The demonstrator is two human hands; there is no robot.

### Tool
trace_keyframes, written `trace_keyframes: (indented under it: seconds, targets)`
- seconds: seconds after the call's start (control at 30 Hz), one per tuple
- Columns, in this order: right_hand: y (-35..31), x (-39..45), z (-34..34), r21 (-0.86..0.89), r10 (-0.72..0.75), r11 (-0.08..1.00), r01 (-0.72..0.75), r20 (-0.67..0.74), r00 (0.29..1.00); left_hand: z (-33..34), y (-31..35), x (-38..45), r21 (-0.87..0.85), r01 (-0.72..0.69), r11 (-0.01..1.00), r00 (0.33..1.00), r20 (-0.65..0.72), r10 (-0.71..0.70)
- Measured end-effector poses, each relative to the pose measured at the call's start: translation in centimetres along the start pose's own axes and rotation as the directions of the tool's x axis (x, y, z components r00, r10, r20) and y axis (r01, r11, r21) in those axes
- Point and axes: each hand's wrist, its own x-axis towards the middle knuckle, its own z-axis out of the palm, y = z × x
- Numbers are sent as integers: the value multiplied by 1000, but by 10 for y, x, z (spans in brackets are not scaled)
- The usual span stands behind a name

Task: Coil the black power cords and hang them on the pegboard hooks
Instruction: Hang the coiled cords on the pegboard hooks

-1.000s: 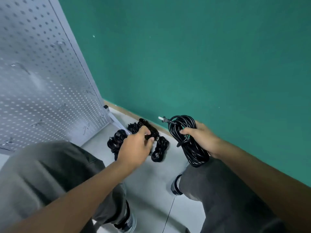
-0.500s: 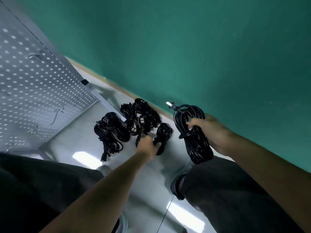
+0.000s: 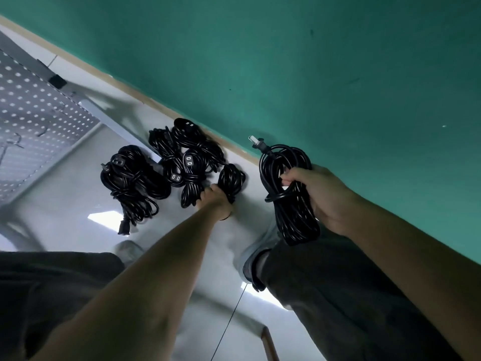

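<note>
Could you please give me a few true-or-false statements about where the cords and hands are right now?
1. The right hand holds a coiled cord up off the floor. True.
2. The left hand is gripping a hook on the pegboard. False: it reaches down to a cord bundle on the floor.
3. Several cord bundles lie on the floor by the green wall. True.
4. A cord already hangs on the pegboard. False: none shows on the visible part.
5. The held cord's plug sticks out at the top of the coil. True.
</note>
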Motion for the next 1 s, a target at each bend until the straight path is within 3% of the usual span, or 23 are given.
trace_keyframes:
  seconds: [0.3, 0.43, 0.6, 0.77, 1.0]
  targets:
    - [-3, 1, 2, 31, 74, 997, -75, 31, 997, 10, -3, 13, 41, -2, 999, 999, 48, 0]
    - [-9, -1, 3, 9, 72, 997, -72, 10, 997, -6, -3, 12, -248, 31, 968, 994, 109, -4]
    - [-20, -16, 6, 81, 87, 993, -84, -26, 996, -45, -5, -22, -660, 6, 751, 983, 143, 118]
    - [-32, -49, 6, 119, 27, 992, -30, 26, 999, -104, -11, -84, -768, -19, 640, 970, 141, 197]
    - [-67, -130, 21, 220, -131, 968, 122, 23, 991, -181, -28, -207, -742, -204, 639, 937, 42, 347]
